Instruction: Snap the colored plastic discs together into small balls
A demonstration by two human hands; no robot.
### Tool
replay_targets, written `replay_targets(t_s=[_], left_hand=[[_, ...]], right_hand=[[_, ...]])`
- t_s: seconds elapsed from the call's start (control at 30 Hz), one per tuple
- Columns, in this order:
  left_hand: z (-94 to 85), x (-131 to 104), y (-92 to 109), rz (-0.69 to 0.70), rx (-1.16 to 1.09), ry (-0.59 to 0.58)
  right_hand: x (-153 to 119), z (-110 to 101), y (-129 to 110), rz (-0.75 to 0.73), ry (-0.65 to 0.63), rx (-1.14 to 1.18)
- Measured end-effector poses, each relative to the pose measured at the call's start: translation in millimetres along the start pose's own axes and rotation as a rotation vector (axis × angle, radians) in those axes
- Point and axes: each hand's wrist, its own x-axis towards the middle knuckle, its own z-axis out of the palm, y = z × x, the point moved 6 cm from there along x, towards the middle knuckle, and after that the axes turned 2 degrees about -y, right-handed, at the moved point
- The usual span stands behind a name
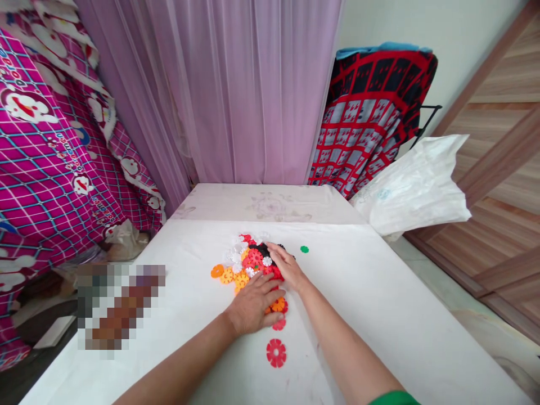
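Note:
A heap of notched plastic discs, interlocking snowflake pieces (253,259), lies in the middle of the white table in red, orange, black and white. My left hand (255,304) rests flat over the heap's near side with its fingers spread, covering some of the pieces. Along the heap's right edge lies my right hand (287,265), fingers stretched out beside the black and red discs. Neither hand shows a piece gripped in it. One red disc (276,353) lies apart, closer to me. A small green disc (304,249) sits off to the right of the heap.
The white-covered table (354,292) has a flowered cloth (270,205) at its far end. A blurred-out item (124,309) is at the left. A white plastic bag (415,188) stands by the right edge. A purple curtain (253,95) hangs behind.

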Motion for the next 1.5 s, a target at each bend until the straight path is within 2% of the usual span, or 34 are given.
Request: replay_targets(t_s=[0.1,0.2,0.27,0.33,0.4,0.47,0.53,0.6,0.77,0.83,0.93,1.0,1.07,1.13,1.23,1.3,1.33,1.37,1.43,1.5], left_hand=[[-4.6,31.2,-7.6,-0.066,0.053,0.035],[-16.7,46.8,-21.1,-0.132,0.078,0.071],[-31.8,44.1,-38.9,-0.234,0.100,0.135],[-46.7,31.7,-62.8,-0.407,0.148,0.183],[-52.1,13.8,-85.6,-0.597,0.140,0.137],[-47.1,-2.4,-95.6,-0.660,0.039,0.041],[-41.6,-14.6,-91.3,-0.597,-0.017,0.009],[-35.8,-25.7,-80.0,-0.503,-0.036,0.006],[-18.4,-47.9,-43.5,-0.255,-0.024,0.005],[-8.9,-49.6,-27.6,-0.166,-0.015,-0.020],[0.9,-41.4,-10.9,-0.145,0.009,-0.022],[-2.3,-30.6,-5.6,-0.156,0.053,0.047],[-13.1,-18.2,-5.8,-0.126,0.091,0.135],[-29.2,-6.6,-18.9,-0.130,0.111,0.215],[-51.3,5.8,-69.5,-0.353,0.135,0.259],[-54.5,8.2,-110.8,-0.582,0.129,0.192],[-51.4,8.3,-127.5,-0.668,0.100,0.133],[-47.9,8.9,-138.3,-0.697,0.077,0.092],[-40.4,11.7,-143.1,-0.632,0.057,0.044],[-34.7,12.0,-132.4,-0.542,0.021,0.029]], right_hand=[[-21.5,-28.0,0.4,0.017,0.149,0.000],[-65.5,-43.9,-10.3,-0.039,0.215,-0.161],[-98.4,-38.1,-21.9,-0.077,0.145,-0.336],[-125.1,-18.5,-33.6,-0.146,-0.038,-0.518],[-137.1,-2.0,-37.1,-0.143,-0.144,-0.683],[-129.7,4.9,-33.1,-0.073,-0.129,-0.790],[-108.2,5.1,-25.1,0.006,-0.049,-0.836],[-81.6,5.3,-17.4,0.032,0.008,-0.840],[-29.6,9.4,-7.4,-0.042,0.017,-0.706],[-17.1,9.6,-5.2,-0.058,0.009,-0.587],[-5.0,8.6,0.2,-0.046,-0.063,-0.371],[-3.7,3.1,3.1,-0.036,-0.099,-0.214],[-11.4,-8.6,4.0,-0.036,-0.071,-0.113],[-31.0,-22.2,2.2,-0.036,0.009,-0.126],[-78.0,-29.8,-7.5,-0.040,0.108,-0.285],[-108.6,-19.9,-18.2,-0.081,0.084,-0.417],[-119.9,-10.9,-23.6,-0.115,0.036,-0.497],[-127.8,0.9,-29.2,-0.174,-0.050,-0.565],[-131.5,19.8,-35.2,-0.233,-0.181,-0.672],[-118.7,27.6,-36.1,-0.210,-0.210,-0.740]])
